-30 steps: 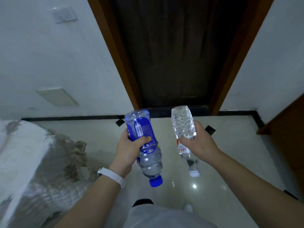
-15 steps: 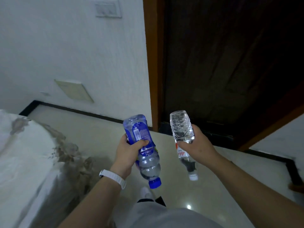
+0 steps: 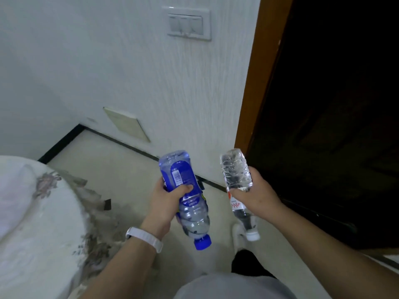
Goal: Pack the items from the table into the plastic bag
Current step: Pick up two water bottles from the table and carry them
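Left hand (image 3: 166, 201) curled round the middle of the blue-labelled bottle (image 3: 185, 197), thumb across the label; right hand (image 3: 257, 190) wrapped likewise round the clear bottle (image 3: 236, 173). Two bottles, one per hand, both tipped cap-down with bases up, side by side but apart, held over the floor off the right edge of the cloth-covered table (image 3: 32, 212). Two caps, blue cap (image 3: 202, 242) and white cap (image 3: 252, 236), both on; clear liquid shows in the blue-labelled one's lower part, fill of the other hard to tell
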`<state>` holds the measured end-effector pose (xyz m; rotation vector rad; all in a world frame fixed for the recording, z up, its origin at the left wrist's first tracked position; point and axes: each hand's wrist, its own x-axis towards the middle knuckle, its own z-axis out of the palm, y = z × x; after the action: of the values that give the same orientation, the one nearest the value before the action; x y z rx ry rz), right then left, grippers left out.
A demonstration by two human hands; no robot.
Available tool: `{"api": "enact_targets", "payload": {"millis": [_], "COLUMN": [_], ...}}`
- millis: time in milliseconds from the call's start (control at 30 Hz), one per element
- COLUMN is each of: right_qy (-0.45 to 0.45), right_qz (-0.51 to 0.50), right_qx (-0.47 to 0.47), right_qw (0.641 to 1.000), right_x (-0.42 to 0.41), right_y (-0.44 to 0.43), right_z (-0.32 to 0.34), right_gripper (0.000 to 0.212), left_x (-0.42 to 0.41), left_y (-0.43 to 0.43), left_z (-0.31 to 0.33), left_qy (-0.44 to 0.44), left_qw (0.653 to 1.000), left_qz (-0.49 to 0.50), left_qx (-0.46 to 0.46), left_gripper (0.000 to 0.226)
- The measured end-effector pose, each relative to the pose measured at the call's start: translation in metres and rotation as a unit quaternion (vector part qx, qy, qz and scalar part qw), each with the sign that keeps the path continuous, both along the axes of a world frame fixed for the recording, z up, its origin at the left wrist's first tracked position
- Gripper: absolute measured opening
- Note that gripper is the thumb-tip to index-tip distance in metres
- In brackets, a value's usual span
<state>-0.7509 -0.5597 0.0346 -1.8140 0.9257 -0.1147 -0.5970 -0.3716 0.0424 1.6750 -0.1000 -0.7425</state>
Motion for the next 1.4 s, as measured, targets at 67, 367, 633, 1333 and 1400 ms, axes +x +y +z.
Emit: {"api": "enact_targets", "payload": {"millis": [67,367,633,1333,1400], "right_qy": [-0.005,-0.049,-0.019,-0.020,-0.024], "right_qz": [0.026,0.160,0.278,0.452,0.481], "right_qx": [0.009,0.036,0.064,-0.032,-0.029], "right_qw": [1.000,0.985,0.958,0.891,0.876], "right_x": [0.030,0.183,0.277,0.640,0.663], "right_y": [-0.024,-0.119,-0.108,0.098,0.120], "right_z": [-0.008,0.015,0.006,0.033,0.032], "right_gripper": [0.053,0.044,0.041,0.042,0.042], "left_x": [0.018,0.101,0.154,0.438,0.456], "left_y": [-0.017,-0.076,-0.046,0.143,0.162], "left_z": [-0.005,0.028,0.020,0.003,0.007], "left_qy": [0.006,-0.051,-0.017,-0.013,-0.018], "left_qw": [1.000,0.986,0.959,0.876,0.867], "left_qz": [0.026,0.161,0.280,0.476,0.492], "left_qx": [0.007,0.012,0.026,-0.075,-0.077], "left_gripper": [0.056,0.044,0.055,0.036,0.037]}}
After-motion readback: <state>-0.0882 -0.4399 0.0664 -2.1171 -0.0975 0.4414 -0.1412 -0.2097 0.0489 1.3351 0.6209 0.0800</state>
